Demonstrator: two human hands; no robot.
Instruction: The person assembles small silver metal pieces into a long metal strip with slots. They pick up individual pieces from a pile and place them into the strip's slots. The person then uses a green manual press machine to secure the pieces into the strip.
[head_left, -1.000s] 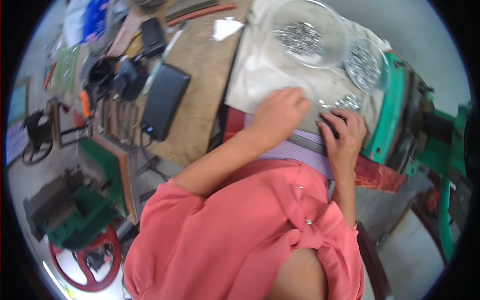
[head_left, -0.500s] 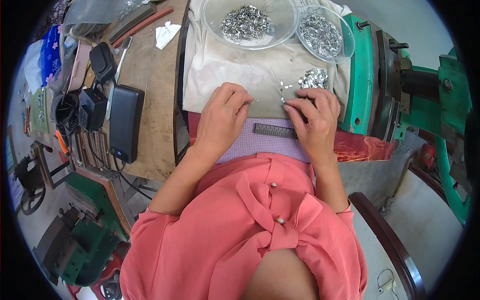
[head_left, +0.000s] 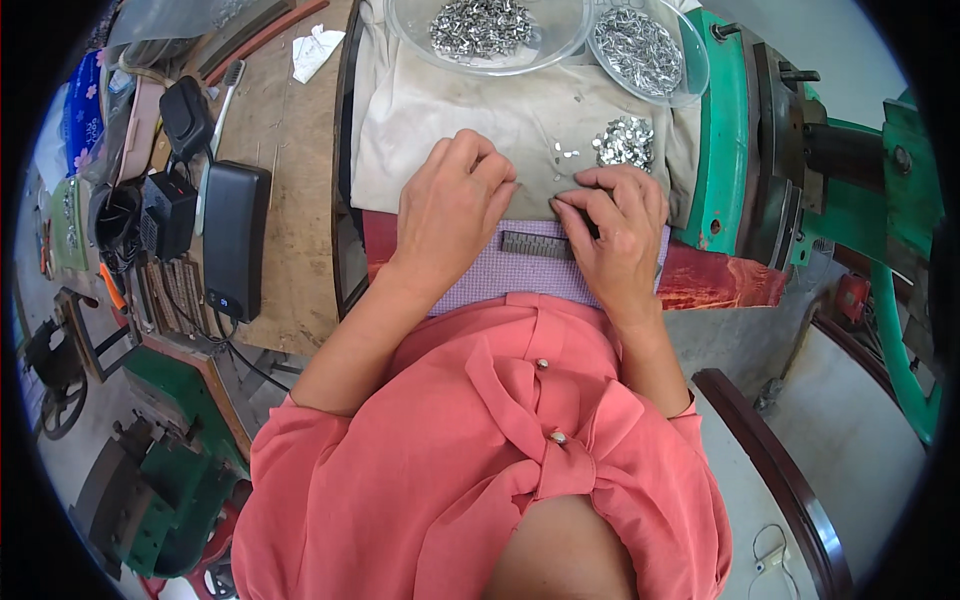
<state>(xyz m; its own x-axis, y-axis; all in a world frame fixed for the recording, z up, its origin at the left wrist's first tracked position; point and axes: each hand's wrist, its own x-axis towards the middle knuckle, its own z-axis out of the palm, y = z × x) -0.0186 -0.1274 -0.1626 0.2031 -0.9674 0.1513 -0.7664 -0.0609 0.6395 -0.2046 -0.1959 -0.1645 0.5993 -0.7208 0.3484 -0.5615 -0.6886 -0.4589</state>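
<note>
My left hand (head_left: pixel 450 210) is over the near part of the pale cloth, its thumb and forefinger pressed together; whatever they pinch is too small or hidden to name. Across from it, my right hand (head_left: pixel 620 230) has thumb and forefinger closed near a dark spot at their tips that I cannot make out. A dark slotted metal strip (head_left: pixel 536 244) lies on the purple checked cloth (head_left: pixel 480 280) beside my right thumb. Beyond my right hand is a heap of small shiny silver discs (head_left: pixel 625 143), with a few loose discs (head_left: pixel 566 153) to its left.
Two clear plastic bowls, the larger (head_left: pixel 490 70) and the smaller (head_left: pixel 697 85), hold small metal pieces at the back. A green machine (head_left: pixel 712 150) stands at the right. On the wooden table (head_left: pixel 305 200) at left lie a black power bank (head_left: pixel 237 240), cables and a toothbrush (head_left: pixel 233 75).
The whole view has shifted slightly. My hands have come closer together: the right fingertips moved left, away from the loose discs, and the left fingertips moved right.
</note>
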